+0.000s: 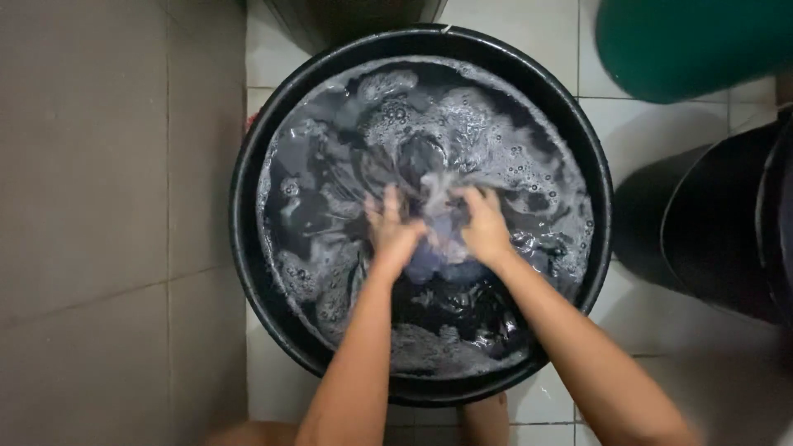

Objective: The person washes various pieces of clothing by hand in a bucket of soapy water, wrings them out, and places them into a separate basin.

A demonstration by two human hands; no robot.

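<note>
White tiled floor (644, 124) underneath, grey wall (99, 206) at one side. Black round basin (248, 248) in the middle, filled with soapy, bubbly water (462, 107). Black bucket (710, 239) and green container (686, 41) just beside, partly out of frame. Dark wet cloth (434, 169) in the basin's centre, bunched and wrinkled, greyish-blue where lifted above the suds, half sunk elsewhere. Left hand (391, 233) curled, fingers closed on the cloth; right hand (485, 227) likewise gripping the same bunch, both close together
</note>
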